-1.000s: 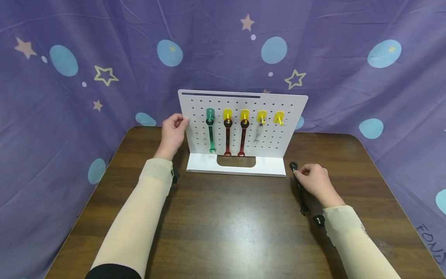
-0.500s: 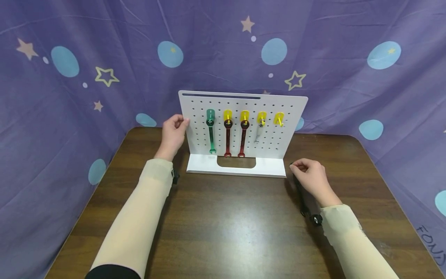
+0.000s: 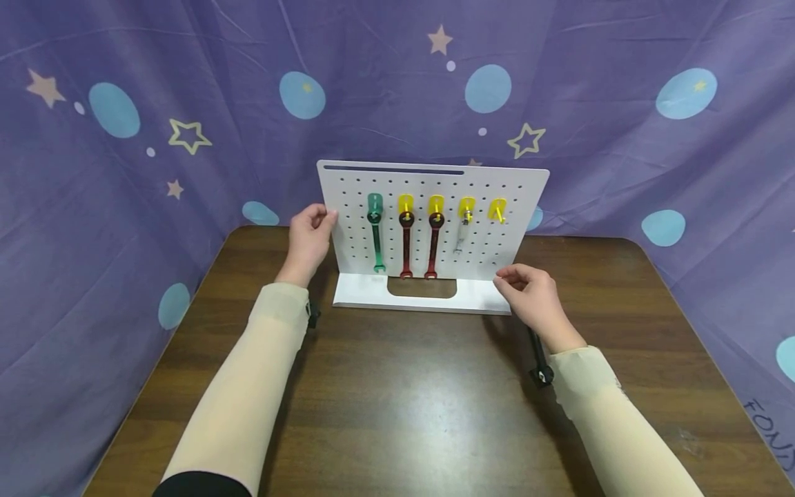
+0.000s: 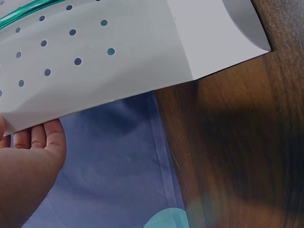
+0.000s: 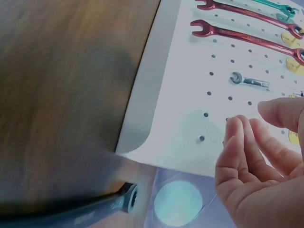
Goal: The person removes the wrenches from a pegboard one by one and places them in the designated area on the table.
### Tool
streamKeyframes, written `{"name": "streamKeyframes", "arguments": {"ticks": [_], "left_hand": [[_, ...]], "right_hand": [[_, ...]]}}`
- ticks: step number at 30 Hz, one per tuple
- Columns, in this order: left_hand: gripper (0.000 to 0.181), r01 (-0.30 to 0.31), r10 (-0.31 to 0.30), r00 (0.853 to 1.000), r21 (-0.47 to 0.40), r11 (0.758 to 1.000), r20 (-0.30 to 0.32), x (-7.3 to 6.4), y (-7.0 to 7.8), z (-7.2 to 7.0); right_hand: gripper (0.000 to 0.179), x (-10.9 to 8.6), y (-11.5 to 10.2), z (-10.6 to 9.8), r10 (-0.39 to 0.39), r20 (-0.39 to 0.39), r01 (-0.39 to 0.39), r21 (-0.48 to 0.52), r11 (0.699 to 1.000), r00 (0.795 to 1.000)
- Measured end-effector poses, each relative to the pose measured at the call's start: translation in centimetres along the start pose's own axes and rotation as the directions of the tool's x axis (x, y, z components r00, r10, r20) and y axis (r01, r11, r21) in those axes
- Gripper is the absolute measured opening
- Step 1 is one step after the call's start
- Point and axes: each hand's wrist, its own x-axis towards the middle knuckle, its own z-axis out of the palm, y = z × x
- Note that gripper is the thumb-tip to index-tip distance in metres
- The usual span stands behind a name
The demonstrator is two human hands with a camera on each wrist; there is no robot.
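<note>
My left hand (image 3: 307, 238) grips the left edge of a white pegboard (image 4: 142, 42), thumb in front and fingers behind. My right hand (image 3: 531, 300) hovers by the board's lower right corner. In the right wrist view its thumb and loosely bent fingers stand apart with nothing between them. A black wrench (image 5: 95, 211) lies on the table beside the board's base; in the head view the hand and wrist partly cover this wrench (image 3: 535, 345). On the board hang a green wrench (image 3: 376, 241), two red wrenches (image 5: 247, 35) and a small silver wrench (image 3: 462, 236).
Yellow hooks carry the red and silver wrenches. The rightmost yellow hook (image 3: 497, 211) has nothing on it. The board stands on a wooden table (image 3: 397, 386) close to a purple patterned curtain (image 3: 385, 83). Its base (image 3: 360, 293) has a cut-out in the middle.
My right hand has moved up and left, from above the black wrench to the board's lower right corner, while the wrench stays on the table. My left hand keeps its grip.
</note>
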Motion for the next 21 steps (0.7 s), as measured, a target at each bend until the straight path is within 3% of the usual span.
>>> {"name": "streamKeyframes", "arguments": {"ticks": [21], "left_hand": [[0.020,-0.003,0.003,1.000,0.000,1.000,0.011,0.0,-0.1,-0.1]], "right_hand": [[0.020,2.8,-2.8,1.9,-0.003,-0.037,0.008,0.113,0.994,0.999]]}}
